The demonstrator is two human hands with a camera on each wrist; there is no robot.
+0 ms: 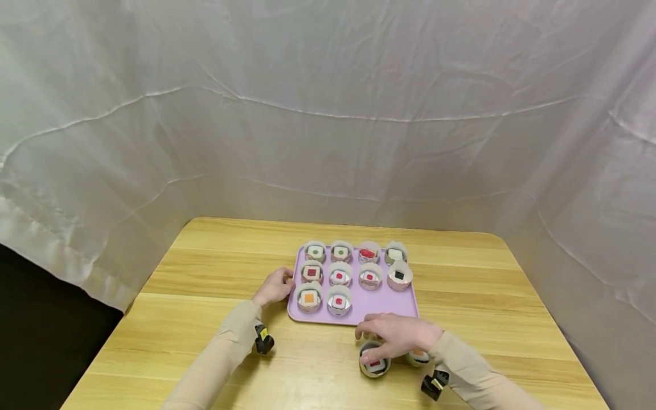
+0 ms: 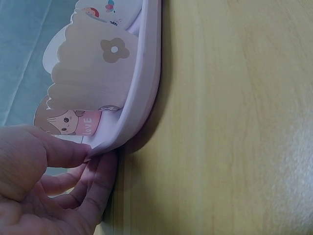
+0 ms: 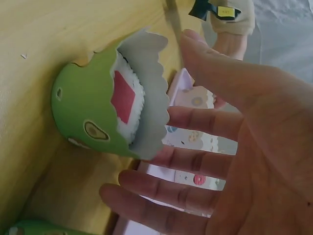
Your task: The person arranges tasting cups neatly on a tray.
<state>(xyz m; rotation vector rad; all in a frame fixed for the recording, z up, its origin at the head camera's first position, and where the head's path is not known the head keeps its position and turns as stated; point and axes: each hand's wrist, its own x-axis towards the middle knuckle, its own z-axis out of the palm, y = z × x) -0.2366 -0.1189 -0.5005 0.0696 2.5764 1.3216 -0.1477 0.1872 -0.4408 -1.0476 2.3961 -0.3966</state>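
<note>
My left hand (image 1: 275, 286) pinches the left rim of a lilac tray (image 1: 394, 306), thumb above and fingers below in the left wrist view. Over the table in front of the tray, my right hand (image 1: 398, 332) hovers at a green scalloped paper cup (image 3: 90, 107). This cup has avocado prints and holds a sushi roll (image 3: 126, 100) with a red square centre. In the right wrist view the fingers are spread and fairly straight, reaching past the cup's rim, with the thumb apart from it. Another cup (image 1: 418, 359) with an orange-topped roll is partly hidden under the right wrist.
Several paper cups with sushi rolls stand in rows on the tray, among them an orange-centred one (image 1: 309, 298) and a black-centred one (image 1: 399, 275). The wooden table (image 1: 215, 256) is bordered by hanging grey-white cloth (image 1: 328, 159). Each wrist wears a small black camera.
</note>
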